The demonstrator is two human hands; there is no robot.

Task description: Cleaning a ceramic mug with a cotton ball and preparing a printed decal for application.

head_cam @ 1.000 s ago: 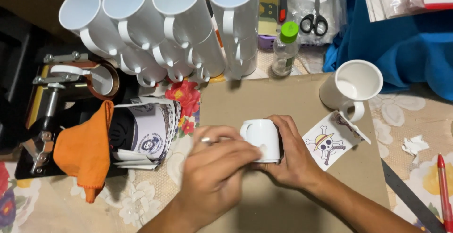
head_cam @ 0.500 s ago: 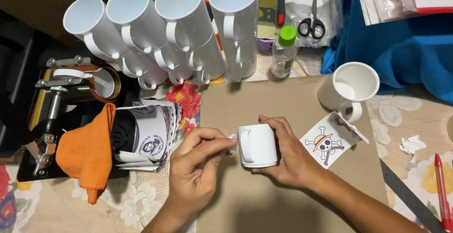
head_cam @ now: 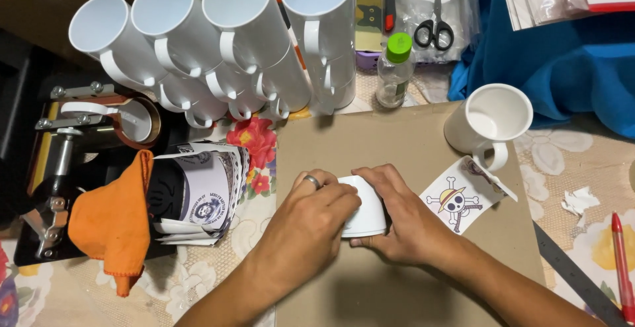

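Note:
A white mug [head_cam: 366, 216] lies on its side on a brown cardboard sheet [head_cam: 397, 148]. My left hand [head_cam: 311, 224], with a ring on one finger, presses over its left side. My right hand [head_cam: 403, 218] grips it from the right and underneath. Most of the mug is hidden by both hands. A printed paper with a skull-and-hat picture [head_cam: 460, 201] lies just right of my right hand.
Several white mugs [head_cam: 225, 42] stand stacked in rows at the back. Another white mug [head_cam: 493, 122] stands at the right. A mug press [head_cam: 79, 161] with an orange cloth [head_cam: 109, 221] sits left. Scissors [head_cam: 435, 26], a green-capped bottle [head_cam: 395, 69], a ruler [head_cam: 572, 274] and a red pen [head_cam: 622, 261] lie around.
My left hand has moved back onto the mug and now covers its left side; half a second ago its fingers were lifted beside it. The mug stays on the cardboard.

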